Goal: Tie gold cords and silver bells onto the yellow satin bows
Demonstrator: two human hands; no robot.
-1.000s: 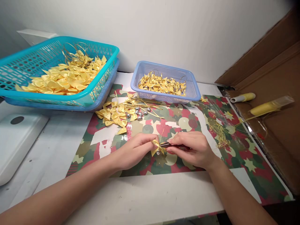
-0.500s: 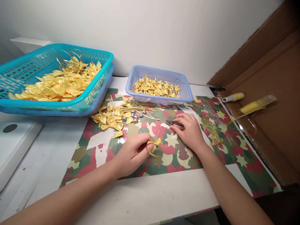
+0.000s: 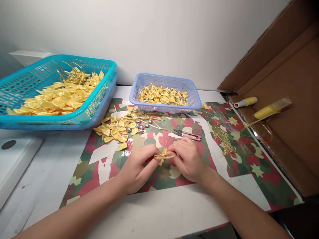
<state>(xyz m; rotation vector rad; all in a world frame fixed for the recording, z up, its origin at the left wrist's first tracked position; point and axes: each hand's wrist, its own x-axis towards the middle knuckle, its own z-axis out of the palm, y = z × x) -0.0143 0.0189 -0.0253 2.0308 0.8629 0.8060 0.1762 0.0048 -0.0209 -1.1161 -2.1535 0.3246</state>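
Note:
Between my hands is a gold ring with a yellow ribbon bow (image 3: 164,153) tied on it, seen nearly edge-on. My left hand (image 3: 139,166) pinches the ring's left side, and my right hand (image 3: 188,161) pinches its right side. A thin end of gold cord sticks up from the bow. Just beyond my right hand lies a pair of thread snips (image 3: 190,135) with pinkish handles, untouched. Loose yellow bows (image 3: 113,129), small silver bells (image 3: 141,126) and gold cords (image 3: 149,115) lie on the mat beyond my left hand.
A turquoise basket (image 3: 87,111) piled with yellow bows stands at the left. At the back, a blue-violet basket (image 3: 165,107) holds bow pieces. Gold thread scraps (image 3: 226,144) lie at the right, near yellow spools (image 3: 270,109) and a cardboard wall (image 3: 281,66). A patterned sheet (image 3: 87,179) covers the table.
My right hand has let go of the thread snips, leaving them on the mat, and has come to the ring. The ring has tilted from face-on to nearly edge-on.

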